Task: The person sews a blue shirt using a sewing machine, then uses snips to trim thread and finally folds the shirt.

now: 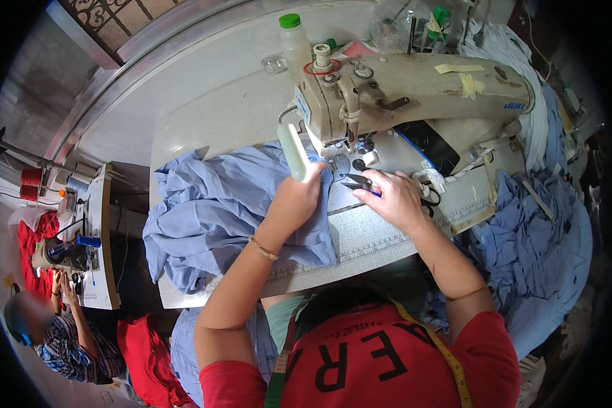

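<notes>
Light blue cloth [217, 204] lies bunched over the left of the sewing table, its right edge near the needle area of the beige sewing machine [415, 88]. My left hand [304, 197] is closed on the cloth's edge, its fingertips partly hidden by the pale green and white lamp [293, 153]. In my right hand [398, 198] are small thread snips [355, 182] with dark blades, pointing left towards the cloth. Part of their handle is covered by my fingers. A black loop [431, 197] shows beside my right wrist; whether it belongs to the snips is unclear.
A green-capped bottle [294, 44] stands behind the machine head. Under the machine arm lies a dark flat object [428, 146]. More blue cloth [530, 238] is heaped at the right. On the far left another person [68, 340] works at a second table [105, 245].
</notes>
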A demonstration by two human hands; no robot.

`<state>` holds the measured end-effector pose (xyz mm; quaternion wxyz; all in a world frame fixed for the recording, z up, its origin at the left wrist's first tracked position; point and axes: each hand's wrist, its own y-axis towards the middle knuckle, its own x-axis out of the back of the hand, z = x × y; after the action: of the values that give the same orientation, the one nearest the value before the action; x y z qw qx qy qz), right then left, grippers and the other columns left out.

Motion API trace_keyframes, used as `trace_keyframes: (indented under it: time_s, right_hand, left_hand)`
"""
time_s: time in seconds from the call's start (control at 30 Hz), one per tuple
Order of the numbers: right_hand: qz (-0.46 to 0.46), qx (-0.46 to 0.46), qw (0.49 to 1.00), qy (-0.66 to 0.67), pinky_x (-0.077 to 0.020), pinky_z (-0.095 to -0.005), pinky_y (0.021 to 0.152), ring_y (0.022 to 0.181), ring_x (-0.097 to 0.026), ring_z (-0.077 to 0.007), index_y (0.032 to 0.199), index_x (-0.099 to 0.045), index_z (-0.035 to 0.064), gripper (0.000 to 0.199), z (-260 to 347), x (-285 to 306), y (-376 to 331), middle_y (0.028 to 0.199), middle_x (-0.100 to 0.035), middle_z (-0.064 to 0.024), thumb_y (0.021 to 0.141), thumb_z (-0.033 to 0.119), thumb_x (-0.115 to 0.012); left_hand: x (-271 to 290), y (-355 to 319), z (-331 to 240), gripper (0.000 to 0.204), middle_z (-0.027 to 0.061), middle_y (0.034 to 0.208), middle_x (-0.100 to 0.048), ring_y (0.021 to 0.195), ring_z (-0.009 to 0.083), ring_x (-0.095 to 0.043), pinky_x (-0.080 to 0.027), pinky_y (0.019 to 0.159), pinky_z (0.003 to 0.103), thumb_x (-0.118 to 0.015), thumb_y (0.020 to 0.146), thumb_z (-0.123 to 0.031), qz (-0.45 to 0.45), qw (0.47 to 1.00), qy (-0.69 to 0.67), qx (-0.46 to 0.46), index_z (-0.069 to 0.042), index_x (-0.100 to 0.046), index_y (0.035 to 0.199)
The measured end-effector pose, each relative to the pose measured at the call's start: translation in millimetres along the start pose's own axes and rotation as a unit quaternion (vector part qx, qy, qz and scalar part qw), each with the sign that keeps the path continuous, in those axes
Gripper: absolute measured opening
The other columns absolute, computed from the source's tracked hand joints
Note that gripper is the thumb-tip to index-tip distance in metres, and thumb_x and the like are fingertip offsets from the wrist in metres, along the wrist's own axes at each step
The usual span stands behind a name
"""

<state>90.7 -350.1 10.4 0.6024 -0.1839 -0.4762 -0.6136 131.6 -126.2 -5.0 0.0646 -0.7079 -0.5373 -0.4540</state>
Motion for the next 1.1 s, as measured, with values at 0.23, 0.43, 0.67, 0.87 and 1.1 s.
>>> trace_keyframes:
  time_s: [0.23,0.43,0.67,0.87,1.1]
  right_hand:
    - [0.022,-0.015,0.999,0.026,-0.0477,-0.0417,0.07,0.071,-0.064,-0.0321,0.102,-0.066,0.0092,0.036,1,1,0,0.077,-0.068,-0.0099,0.081,0.038,-0.069]
    - [0.035,-0.041,0.998,0.041,-0.0482,-0.0414,0.07,0.072,-0.064,-0.032,0.102,-0.066,0.0099,0.038,-2,-1,-1,0.074,-0.068,-0.0104,0.08,0.04,-0.07]
    - [0.036,-0.04,0.998,0.04,-0.0488,-0.0397,0.072,0.073,-0.066,-0.0299,0.104,-0.067,0.0086,0.041,-6,-7,-3,0.076,-0.069,-0.0115,0.079,0.04,-0.071]
    - [0.051,-0.053,0.996,0.05,-0.0478,-0.0416,0.074,0.076,-0.065,-0.0331,0.104,-0.066,0.0108,0.04,0,-2,-2,0.076,-0.069,-0.0116,0.08,0.042,-0.069]
    - [0.059,-0.058,0.995,0.059,-0.0482,-0.043,0.073,0.075,-0.065,-0.0339,0.103,-0.067,0.0105,0.039,-2,-5,-2,0.076,-0.069,-0.0125,0.079,0.041,-0.069]
  left_hand:
    - [73,19,-43,0.033,0.0052,0.082,-0.062,0.07,0.0122,-0.058,-0.049,0.067,0.028,-0.062,0.092,-0.031,-0.009,0.73,-0.643,0.23,-0.001,-0.061,0.103]
    - [90,32,-45,0.029,-0.0001,0.077,-0.061,0.063,0.0065,-0.054,-0.046,0.062,0.022,-0.064,0.091,-0.027,-0.019,0.794,-0.565,0.222,0.0,-0.062,0.104]
    - [103,52,-65,0.023,-0.002,0.074,-0.059,0.061,0.0037,-0.05,-0.042,0.059,0.02,-0.068,0.088,-0.023,-0.033,0.846,-0.493,0.2,-0.002,-0.063,0.095]
    - [100,61,-63,0.024,-0.001,0.071,-0.058,0.061,0.0056,-0.049,-0.04,0.059,0.021,-0.071,0.086,-0.026,-0.038,0.853,-0.481,0.199,-0.004,-0.061,0.087]
    - [102,65,-77,0.025,-0.0028,0.071,-0.055,0.061,0.0055,-0.049,-0.041,0.06,0.023,-0.066,0.091,-0.03,-0.032,0.849,-0.489,0.196,-0.006,-0.06,0.088]
